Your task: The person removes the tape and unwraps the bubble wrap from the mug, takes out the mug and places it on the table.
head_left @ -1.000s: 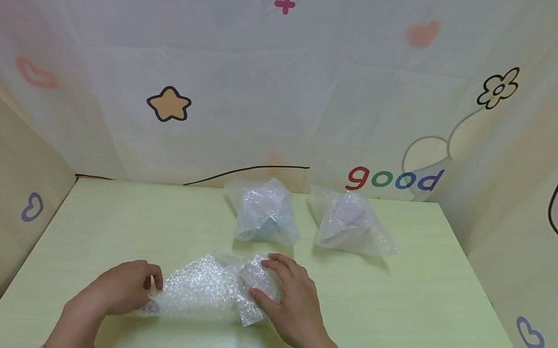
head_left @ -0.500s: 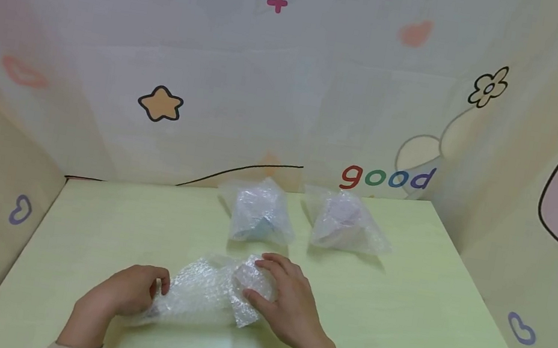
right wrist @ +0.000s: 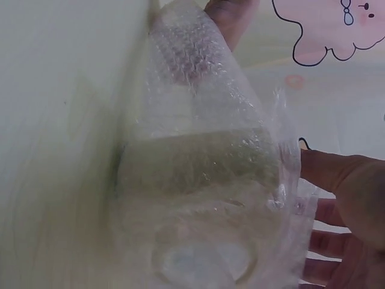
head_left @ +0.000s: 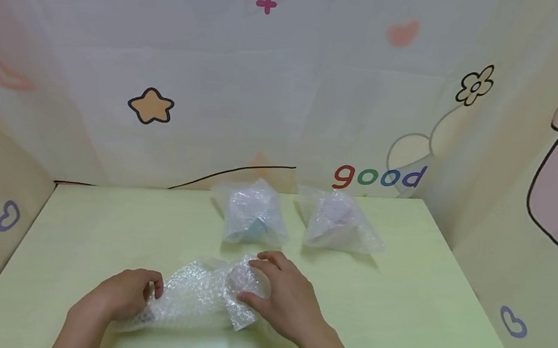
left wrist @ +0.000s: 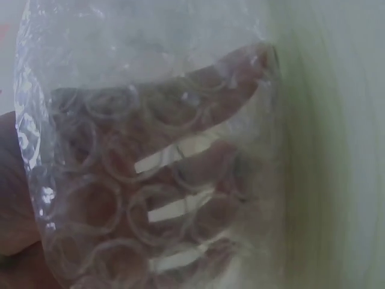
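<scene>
A clear bubble wrap bag (head_left: 197,292) lies stretched sideways between my two hands near the front of the table. My left hand (head_left: 128,293) holds its left end; in the left wrist view the fingers (left wrist: 192,114) show through the bubbled film. Round the bag's right end, my right hand (head_left: 287,297) curls its thumb and fingers. Through the film in the right wrist view, a rounded, tan-banded object (right wrist: 198,159) with a pale ring shape below it can be made out; its kind is unclear.
Two more bubble-wrapped bundles stand at the back: one with a bluish patch (head_left: 254,216), one pinkish (head_left: 339,223). The pale green table (head_left: 415,317) meets a printed cloth backdrop (head_left: 208,65) behind and at both sides.
The whole head view has shifted slightly, moving the scene left. Both hands keep their hold on the bag, and its left end has crumpled a little.
</scene>
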Motion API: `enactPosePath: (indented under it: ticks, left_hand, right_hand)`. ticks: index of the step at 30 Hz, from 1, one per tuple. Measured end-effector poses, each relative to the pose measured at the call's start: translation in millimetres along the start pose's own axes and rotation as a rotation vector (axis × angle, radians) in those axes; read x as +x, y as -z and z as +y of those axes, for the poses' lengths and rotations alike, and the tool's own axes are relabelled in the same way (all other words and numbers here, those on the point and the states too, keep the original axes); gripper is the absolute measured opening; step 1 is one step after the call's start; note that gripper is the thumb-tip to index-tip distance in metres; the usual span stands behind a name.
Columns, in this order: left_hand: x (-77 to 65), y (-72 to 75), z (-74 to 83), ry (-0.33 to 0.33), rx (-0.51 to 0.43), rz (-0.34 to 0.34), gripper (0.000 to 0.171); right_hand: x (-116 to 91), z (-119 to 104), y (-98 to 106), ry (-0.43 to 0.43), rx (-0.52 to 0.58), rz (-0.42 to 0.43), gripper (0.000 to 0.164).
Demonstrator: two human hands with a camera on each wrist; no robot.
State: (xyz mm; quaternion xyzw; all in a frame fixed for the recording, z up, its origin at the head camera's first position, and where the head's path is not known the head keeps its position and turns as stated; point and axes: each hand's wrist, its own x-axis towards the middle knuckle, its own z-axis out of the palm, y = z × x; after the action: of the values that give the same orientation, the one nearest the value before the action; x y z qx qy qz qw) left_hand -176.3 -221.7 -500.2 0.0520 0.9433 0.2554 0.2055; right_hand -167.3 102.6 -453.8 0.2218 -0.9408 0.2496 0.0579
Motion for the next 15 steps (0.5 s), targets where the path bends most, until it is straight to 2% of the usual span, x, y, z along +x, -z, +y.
enactPosePath:
  ticks: [6,15]
  left_hand:
    - [-3.1,-4.0,-5.7,0.001,-0.021,0.017,0.035]
    - [-1.8,-3.7,-5.6,-0.031,-0.024,0.028,0.035]
  right_hand:
    - [-0.6,-0.7,10.3,0.052,-0.033,0.017,0.05]
    - [-6.3,3.7,30.0,0.026,0.007,0.111,0.041]
